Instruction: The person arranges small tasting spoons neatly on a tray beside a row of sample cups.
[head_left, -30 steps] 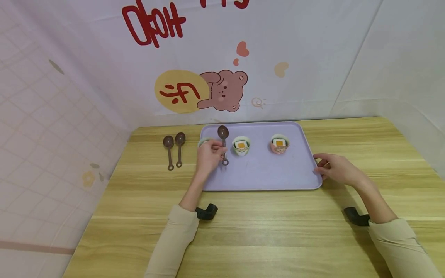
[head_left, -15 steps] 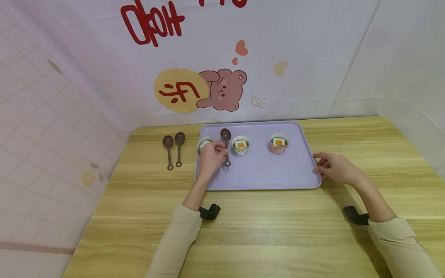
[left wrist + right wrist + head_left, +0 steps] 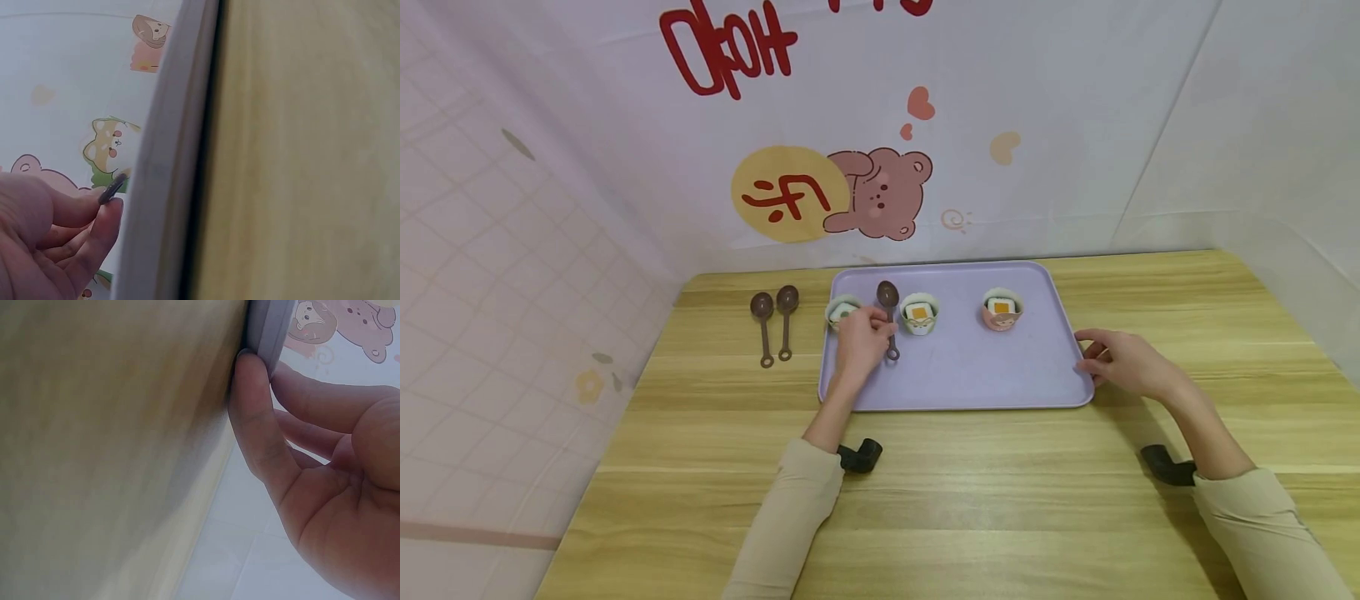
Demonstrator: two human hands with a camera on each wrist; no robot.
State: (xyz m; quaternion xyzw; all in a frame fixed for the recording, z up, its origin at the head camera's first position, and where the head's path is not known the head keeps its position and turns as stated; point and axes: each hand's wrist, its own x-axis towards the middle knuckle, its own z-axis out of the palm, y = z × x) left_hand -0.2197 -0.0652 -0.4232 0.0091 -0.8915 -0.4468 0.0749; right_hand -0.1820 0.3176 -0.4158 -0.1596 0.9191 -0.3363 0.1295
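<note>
The left hand [image 3: 863, 340], at the centre of the frame, held the first spoon [image 3: 888, 294] by its handle in a pinching grip, over the lilac tray [image 3: 970, 367] between the left cup [image 3: 844, 310] and the middle cup [image 3: 919, 315]. Contact between spoon and tray could not be determined. The right hand [image 3: 1129, 364] had its grip on the tray's right edge.

Work was judged part complete: those two cups and the right cup [image 3: 1002, 310] stood filled on the tray; a second spoon [image 3: 762, 306] and a third spoon [image 3: 787, 298] lay off it, at left, with no hand on them.

The tabletop [image 3: 955, 492] was pale wood-grain. A white backdrop [image 3: 1052, 83] behind bore red lettering [image 3: 730, 50], upper left, and a bear print [image 3: 887, 200], upper centre.
</note>
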